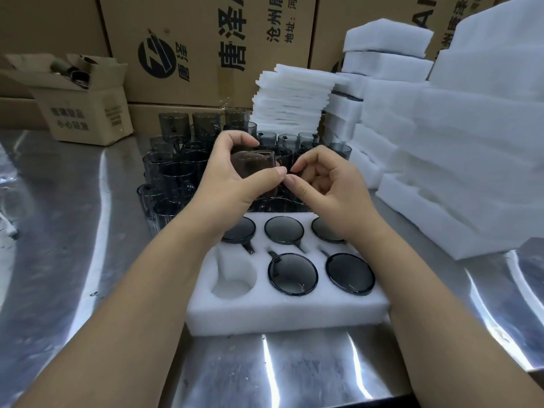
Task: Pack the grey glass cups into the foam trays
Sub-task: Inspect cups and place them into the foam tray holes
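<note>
A white foam tray [288, 309] with six round holes lies on the metal table in front of me. Several holes hold grey glass cups, such as one in the front row [293, 273]. The front left hole [232, 285] is empty. Above the tray's far edge, my left hand [235, 175] grips a grey glass cup [253, 164] around its body. My right hand [323, 181] pinches at that cup's right side, where its handle seems to be; the contact is partly hidden. Behind my hands stand several loose grey cups [173, 169].
Stacks of white foam trays and sheets [459, 148] fill the right side and back. A small open cardboard box [85, 113] sits at the back left. Large printed cartons [206, 48] form a wall behind. The shiny metal table [73, 216] stretches left and forward.
</note>
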